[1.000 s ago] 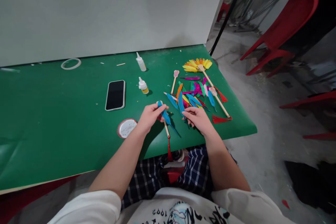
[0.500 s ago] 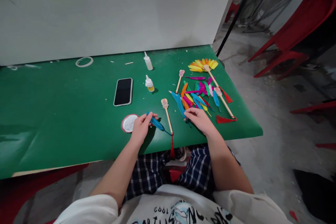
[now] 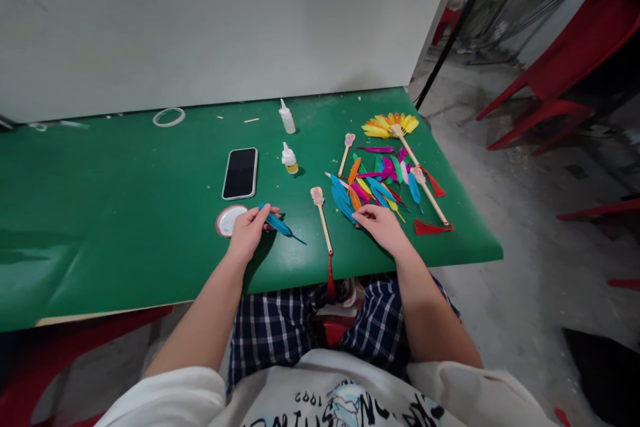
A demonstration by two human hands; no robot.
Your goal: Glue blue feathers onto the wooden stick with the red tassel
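Observation:
My left hand [image 3: 250, 232] is closed on blue feathers [image 3: 280, 225], their thin quills pointing right; how many are stacked I cannot tell. It touches or overlaps a round white lid with a red rim [image 3: 229, 221]. My right hand [image 3: 383, 227] pinches a blue feather [image 3: 342, 202] at the near left edge of the pile of coloured feathers [image 3: 380, 180]. Between my hands lies a bare fan handle [image 3: 323, 223] with a pink decorated head, its red tassel [image 3: 331, 277] hanging over the table's front edge.
A phone [image 3: 240, 173] lies left of two glue bottles [image 3: 289, 159]. A yellow feather fan [image 3: 393, 125] and two more fan handles [image 3: 433, 200] lie around the pile. A tape ring [image 3: 169, 117] is by the white wall panel [image 3: 215, 20]. Red chairs [image 3: 565, 67] stand at right.
My left hand has moved left with the blue feathers, away from the middle fan handle, and the round lid has shifted left. My right hand stays at the pile's edge. The view has shifted slightly.

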